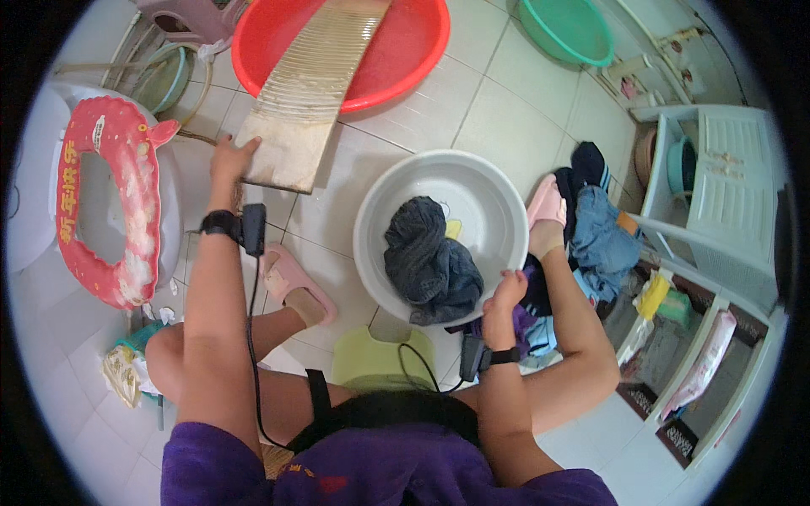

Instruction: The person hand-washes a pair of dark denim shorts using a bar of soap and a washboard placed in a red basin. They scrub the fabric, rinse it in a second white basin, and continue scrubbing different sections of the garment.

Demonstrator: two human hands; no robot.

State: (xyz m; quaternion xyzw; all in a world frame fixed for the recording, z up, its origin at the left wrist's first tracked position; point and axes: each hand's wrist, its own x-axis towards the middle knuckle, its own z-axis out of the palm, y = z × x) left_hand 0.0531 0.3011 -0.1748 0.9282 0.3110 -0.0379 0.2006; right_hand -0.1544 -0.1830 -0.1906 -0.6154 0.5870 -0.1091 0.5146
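Observation:
My left hand (pixel 233 163) grips the near left edge of a wooden washboard (pixel 292 148), its thumb on the smooth end. The board's ridged far part slants over a red plastic basin (pixel 342 106). Between my feet stands a white plastic basin (pixel 373 272), and my right hand (pixel 506 291) holds its near right rim. Inside it lies a bunched dark grey garment (pixel 430 259), which looks wet. A yellow mark shows on the basin floor beside the cloth.
Clothes, including blue jeans (pixel 604 243), are heaped by my right foot. A toilet with a red seat cover (pixel 140 221) stands at left. A green basin (pixel 569 31) sits far right, near a white louvred cabinet (pixel 728 171). A yellow-green stool (pixel 383 357) is beneath me.

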